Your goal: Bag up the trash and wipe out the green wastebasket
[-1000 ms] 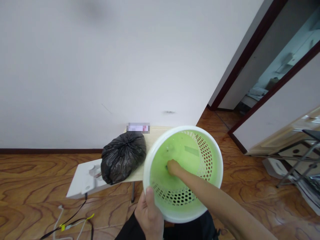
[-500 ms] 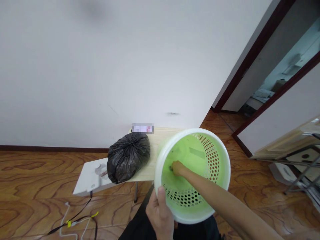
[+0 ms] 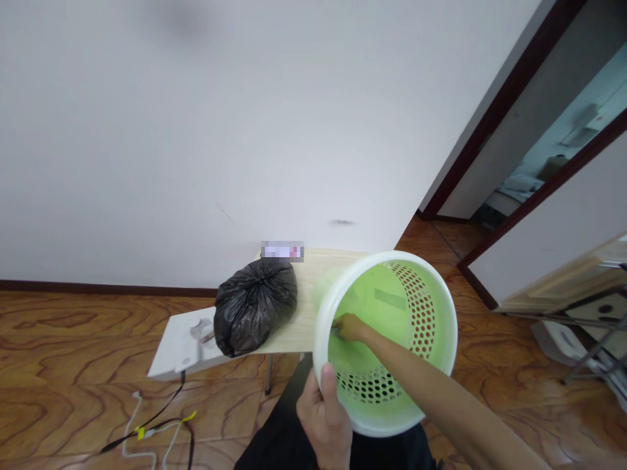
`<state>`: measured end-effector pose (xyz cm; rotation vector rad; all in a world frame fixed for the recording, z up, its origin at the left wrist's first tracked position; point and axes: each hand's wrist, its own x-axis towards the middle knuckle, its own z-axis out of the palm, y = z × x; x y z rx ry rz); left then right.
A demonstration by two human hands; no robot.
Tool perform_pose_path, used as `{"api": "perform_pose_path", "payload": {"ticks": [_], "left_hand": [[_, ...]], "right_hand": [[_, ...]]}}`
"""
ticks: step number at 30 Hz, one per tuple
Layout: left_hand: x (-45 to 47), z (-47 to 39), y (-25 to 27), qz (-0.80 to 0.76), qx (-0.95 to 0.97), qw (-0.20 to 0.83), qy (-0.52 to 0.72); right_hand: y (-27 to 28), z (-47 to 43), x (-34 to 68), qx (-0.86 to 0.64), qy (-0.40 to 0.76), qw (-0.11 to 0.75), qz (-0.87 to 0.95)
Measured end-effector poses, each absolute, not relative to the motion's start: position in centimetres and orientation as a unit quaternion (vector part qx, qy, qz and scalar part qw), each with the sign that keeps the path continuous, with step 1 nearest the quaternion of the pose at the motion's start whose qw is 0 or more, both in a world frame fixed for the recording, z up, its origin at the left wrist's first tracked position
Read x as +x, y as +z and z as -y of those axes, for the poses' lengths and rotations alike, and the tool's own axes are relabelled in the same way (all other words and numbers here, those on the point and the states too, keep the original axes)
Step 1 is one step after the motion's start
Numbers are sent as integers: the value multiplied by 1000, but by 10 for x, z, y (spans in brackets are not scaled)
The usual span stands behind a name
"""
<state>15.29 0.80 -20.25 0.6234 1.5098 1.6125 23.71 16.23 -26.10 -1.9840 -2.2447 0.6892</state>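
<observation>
A light green plastic basket (image 3: 386,281) with a white rim and rows of holes is tilted, its mouth towards me. My left hand (image 3: 326,411) grips the lower left of the rim, thumb on the outer side facing me. My right hand (image 3: 350,326) reaches deep inside, near the left inner wall. Its fingers are closed, and a small greyish thing shows at their tips, too small to name. To the left, a tied black plastic bag (image 3: 257,307) full of something sits on a small pale wooden table (image 3: 294,333).
A blurred label-like item (image 3: 283,250) lies at the table's back edge by the white wall (image 3: 294,130). A white box-like unit (image 3: 183,346) is left of the bag. Cables (image 3: 161,427) run over the wooden floor. A doorway (image 3: 504,130) opens at right.
My right hand has shifted slightly along the basket's inner left wall. The basket and my left hand sit a little further right in view, as the whole view has shifted slightly.
</observation>
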Motion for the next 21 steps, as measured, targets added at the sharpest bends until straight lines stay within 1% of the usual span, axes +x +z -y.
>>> {"api": "perform_pose_path", "payload": {"ticks": [3,5,7,9,11,14,17,19,20,21], "left_hand": [[155,-10,-199,-608,248,409,634],[151,-12,-198,-628,230,398,627],[147,-14,-198,-649,206,382,625],[146,-15,-199,-652,187,384,626],[148,-15,-199,-631,176,410,635],[152,-13,-201,-603,171,442,641],[150,-11,-202,-609,176,438,638],[147,-10,-202,-612,184,430,637],[146,-9,-201,-616,190,423,636],[145,-8,-199,-621,198,417,633]], "right_hand": [[-261,-158,222,-571,344,66,742],[-261,-160,225,-529,390,54,752],[-261,-164,234,-504,384,7,774],[-262,-169,241,-515,339,-39,786],[-262,-173,238,-534,314,-41,784],[-263,-176,216,-540,303,10,785],[-261,-178,191,-550,267,110,783],[-255,-182,184,-530,231,171,798],[-252,-185,184,-513,219,176,811],[-248,-189,186,-498,214,163,824]]}}
